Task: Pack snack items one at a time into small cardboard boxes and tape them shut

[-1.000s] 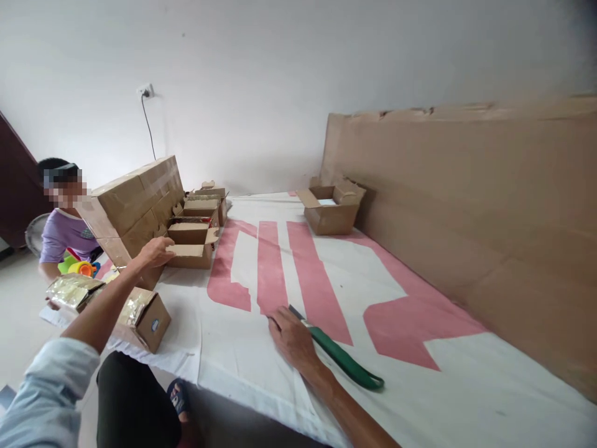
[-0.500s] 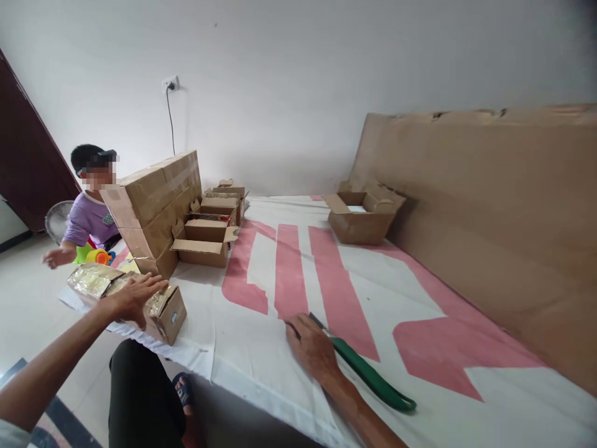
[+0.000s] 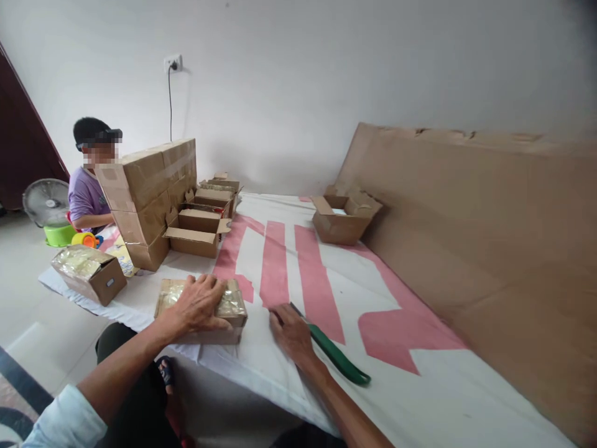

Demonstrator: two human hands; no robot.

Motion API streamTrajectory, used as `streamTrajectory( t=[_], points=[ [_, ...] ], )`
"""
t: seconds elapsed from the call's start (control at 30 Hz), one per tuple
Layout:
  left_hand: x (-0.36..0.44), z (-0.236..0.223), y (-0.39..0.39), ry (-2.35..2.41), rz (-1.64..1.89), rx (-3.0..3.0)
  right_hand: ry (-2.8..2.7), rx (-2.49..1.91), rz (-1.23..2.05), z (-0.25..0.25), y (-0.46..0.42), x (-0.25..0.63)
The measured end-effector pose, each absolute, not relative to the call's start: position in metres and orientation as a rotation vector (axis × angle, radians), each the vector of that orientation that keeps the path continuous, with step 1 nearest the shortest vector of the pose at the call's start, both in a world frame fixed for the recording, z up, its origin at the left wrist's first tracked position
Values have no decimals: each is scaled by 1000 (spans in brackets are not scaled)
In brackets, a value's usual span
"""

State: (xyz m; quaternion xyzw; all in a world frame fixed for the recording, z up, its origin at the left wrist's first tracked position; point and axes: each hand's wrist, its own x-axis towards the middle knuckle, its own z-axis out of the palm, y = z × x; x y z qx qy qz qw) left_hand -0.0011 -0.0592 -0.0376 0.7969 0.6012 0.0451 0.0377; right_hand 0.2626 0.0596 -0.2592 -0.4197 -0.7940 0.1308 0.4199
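Observation:
My left hand [image 3: 200, 305] is draped over the top of a small taped cardboard box [image 3: 234, 305] at the front edge of the table, thumb on the near side and fingers over the far part. My right hand [image 3: 293, 333] rests on the tablecloth to the right of that box, palm down, its fingers stretched forward and holding nothing visible. Close along its right side lies a tool with a long green handle [image 3: 338, 356] and a narrow dark end, partly behind the hand. Another taped box [image 3: 91, 270] sits at the table's left edge.
Stacked sealed boxes [image 3: 149, 186] stand at the left, with several open boxes [image 3: 193, 239] beside them. An open box [image 3: 342, 218] with something white inside sits before a large leaning cardboard sheet [image 3: 466, 230]. Behind the stack is a person [image 3: 86, 199] near a fan [image 3: 44, 202].
My left hand has brought one taped box rightward along the table edge, apart from the other. My right hand stays beside the green-handled tool. The person's arm has drawn in; the view has shifted.

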Motion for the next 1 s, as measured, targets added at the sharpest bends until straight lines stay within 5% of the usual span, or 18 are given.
streamTrajectory(
  t=[0.17, 0.3, 0.57, 0.83, 1.0],
  points=[
    [-56, -35, -82, 1949, 930, 2158, -1982, -1068, 364, -259, 59, 263],
    [-116, -52, -117, 2192, 1235, 1594, -1950, -1071, 389, -261, 60, 261],
    [-101, -83, -137, 1761, 1395, 1334, -1930, -1057, 470, -245, 50, 256],
    [-102, -87, -117, 1704, 1319, 1420, -1678, -867, 1161, -204, -5, 210],
    [-85, -98, -100, 1671, 1309, 1450, -1888, -934, 828, -196, 17, 248]
  ],
)
